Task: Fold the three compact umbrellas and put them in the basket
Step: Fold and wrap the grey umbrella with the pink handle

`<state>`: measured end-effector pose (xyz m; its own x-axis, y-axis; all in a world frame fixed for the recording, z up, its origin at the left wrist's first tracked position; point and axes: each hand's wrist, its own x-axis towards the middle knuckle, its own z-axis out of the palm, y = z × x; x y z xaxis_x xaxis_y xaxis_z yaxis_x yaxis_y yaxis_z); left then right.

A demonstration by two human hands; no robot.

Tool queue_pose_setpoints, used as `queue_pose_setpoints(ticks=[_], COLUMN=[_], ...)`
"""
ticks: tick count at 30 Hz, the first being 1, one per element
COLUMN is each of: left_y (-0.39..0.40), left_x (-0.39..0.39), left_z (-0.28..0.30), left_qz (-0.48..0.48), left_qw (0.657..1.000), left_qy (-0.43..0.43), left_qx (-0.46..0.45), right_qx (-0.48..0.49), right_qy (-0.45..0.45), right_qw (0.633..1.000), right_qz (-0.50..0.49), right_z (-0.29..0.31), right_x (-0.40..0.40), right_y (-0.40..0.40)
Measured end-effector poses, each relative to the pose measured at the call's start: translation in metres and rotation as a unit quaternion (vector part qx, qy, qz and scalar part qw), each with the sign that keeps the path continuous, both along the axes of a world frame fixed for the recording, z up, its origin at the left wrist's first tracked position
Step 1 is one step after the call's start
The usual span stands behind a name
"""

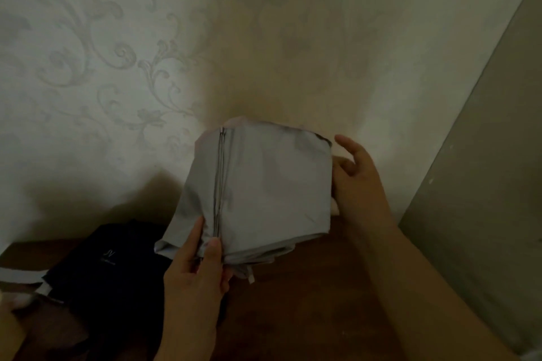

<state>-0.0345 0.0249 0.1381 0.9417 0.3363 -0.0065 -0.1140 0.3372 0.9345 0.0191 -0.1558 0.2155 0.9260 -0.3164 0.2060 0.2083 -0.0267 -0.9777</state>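
The fingers [212, 252] of the left hand [193, 278] curl around the lower edge of the grey umbrella [258, 190] and pinch its gathered folds, with the thumb on the front beside the seam. The fingers [347, 146] of the right hand [360, 182] are loosely spread; the palm lies against the right side of the same umbrella, and I cannot tell if they really grip it. Behind both hands stands the wall [117, 53] with a pale scroll pattern. Under the hands is the brown desk [308, 302]. The grey umbrella is held up in the air between the two hands, above the desk, its cloth half collapsed. To the left of the left fingers a black umbrella [111, 267] lies flat on the desk, with small white letters on it.
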Motion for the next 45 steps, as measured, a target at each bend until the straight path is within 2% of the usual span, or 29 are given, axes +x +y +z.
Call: queue_pose_setpoints(ticks=[6, 10, 16, 18, 21, 27, 30, 32, 34, 36, 39, 41, 43, 45], left_y=[0.005, 0.011, 0.011, 0.010, 0.009, 0.009, 0.009, 0.008, 0.008, 0.007, 0.006, 0.004, 0.001, -0.001], left_x=[-0.003, -0.001, -0.001, -0.001, 0.000, 0.002, 0.003, 0.005, 0.009, 0.013, 0.021, 0.025, 0.025, 0.025], left_z=[-0.002, -0.004, -0.007, -0.006, -0.006, -0.007, -0.007, -0.010, -0.012, -0.013, -0.016, -0.019, -0.019, -0.020], left_qz=[0.009, 0.015, 0.005, 0.000, -0.001, -0.004, -0.013, -0.020, -0.014, -0.004, 0.014, 0.021, 0.024, 0.025], left_qw=[1.000, 0.999, 0.999, 0.999, 1.000, 1.000, 0.999, 0.999, 0.999, 0.999, 0.999, 0.999, 0.999, 0.999], left_qy=[0.002, -0.003, -0.005, -0.006, -0.003, 0.004, 0.001, 0.000, 0.001, -0.002, -0.002, 0.001, -0.001, -0.005], left_qx=[0.013, 0.029, 0.036, 0.036, 0.020, 0.015, 0.029, 0.036, 0.037, 0.041, 0.052, 0.048, 0.040, 0.036], right_qx=[-0.150, -0.145, -0.208, -0.162, -0.019, -0.041, 0.053, 0.123, 0.150, 0.187, 0.233, 0.247, 0.229, 0.151], right_qy=[-0.039, -0.054, -0.043, -0.024, 0.000, 0.035, 0.029, 0.037, 0.097, 0.176, 0.238, 0.224, 0.200, 0.184], right_qw=[0.988, 0.983, 0.962, 0.961, 0.961, 0.959, 0.953, 0.964, 0.978, 0.963, 0.921, 0.919, 0.936, 0.961], right_qz=[-0.021, 0.094, 0.172, 0.224, 0.275, 0.279, 0.298, 0.234, 0.112, 0.080, 0.203, 0.211, 0.180, 0.140], right_z=[0.011, 0.022, 0.029, 0.029, 0.029, 0.035, 0.038, 0.037, 0.030, 0.013, -0.015, -0.028, -0.041, -0.048], right_x=[0.016, 0.013, 0.020, 0.023, 0.026, 0.030, 0.028, 0.030, 0.030, 0.017, -0.014, -0.023, -0.023, -0.025], right_y=[-0.010, -0.022, -0.038, -0.044, -0.043, -0.040, -0.036, -0.028, -0.019, -0.012, 0.005, 0.013, 0.019, 0.028])
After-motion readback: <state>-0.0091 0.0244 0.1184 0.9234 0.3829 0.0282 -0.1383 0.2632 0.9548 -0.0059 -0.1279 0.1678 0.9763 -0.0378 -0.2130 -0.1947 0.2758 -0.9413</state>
